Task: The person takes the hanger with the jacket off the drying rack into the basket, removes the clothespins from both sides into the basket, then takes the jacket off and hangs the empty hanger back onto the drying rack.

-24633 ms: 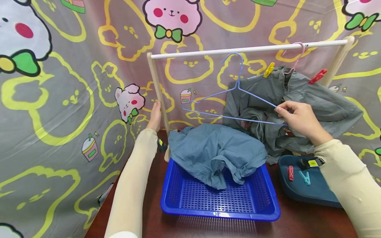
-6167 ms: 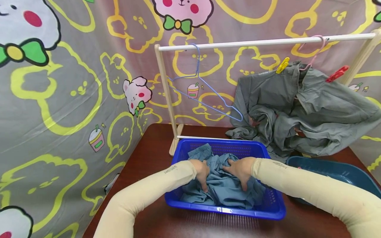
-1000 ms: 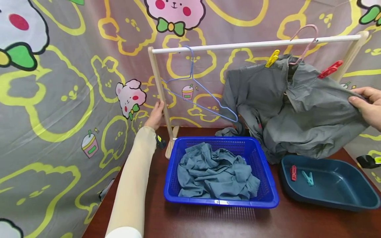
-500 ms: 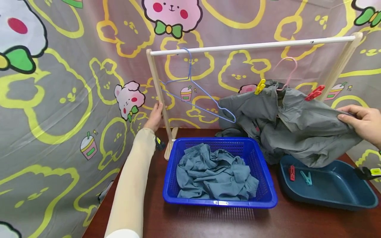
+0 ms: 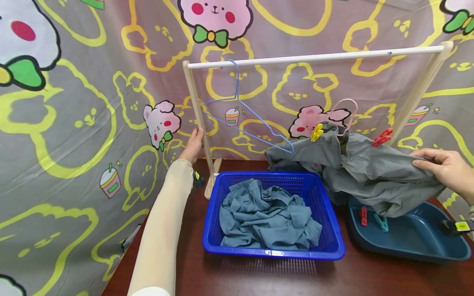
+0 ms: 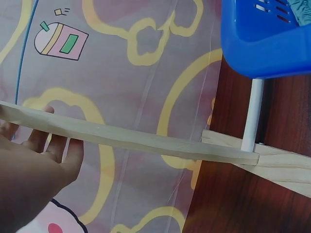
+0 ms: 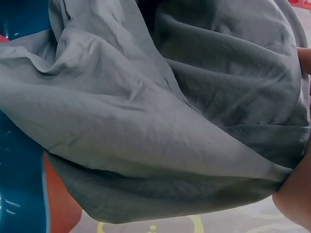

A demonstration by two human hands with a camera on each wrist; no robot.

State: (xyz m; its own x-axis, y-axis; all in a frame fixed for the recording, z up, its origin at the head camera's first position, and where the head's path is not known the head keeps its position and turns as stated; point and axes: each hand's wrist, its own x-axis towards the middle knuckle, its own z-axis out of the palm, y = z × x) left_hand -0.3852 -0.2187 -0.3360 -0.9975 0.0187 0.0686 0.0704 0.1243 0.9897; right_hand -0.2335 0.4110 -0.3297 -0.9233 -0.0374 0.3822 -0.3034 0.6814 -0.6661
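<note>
My right hand (image 5: 446, 166) pinches the sleeve side of a grey jacket (image 5: 370, 160), its thumb on top of the cloth. The jacket is on a pink hanger (image 5: 352, 119), whose hook stands below the rail and off it. A yellow clothes peg (image 5: 317, 132) and a red clothes peg (image 5: 382, 137) clip it at the shoulders. In the right wrist view, folds of the jacket (image 7: 136, 111) fill most of the frame. My left hand (image 5: 193, 146) holds the left post (image 6: 131, 138) of the clothes rack, fingers passing behind the wood.
A blue hanger (image 5: 259, 117) hangs at the left of the white rail (image 5: 296, 59). In front stands a blue basket (image 5: 274, 253) with crumpled blue-grey cloth (image 5: 270, 218) inside. Right of it, a teal tray (image 5: 426, 246) holds a red peg (image 5: 363, 216) and a turquoise peg (image 5: 381, 222).
The pink hanger has come off the rail, and my right hand has moved the jacket down and to the left, lower over the tray. My left hand stays on the post.
</note>
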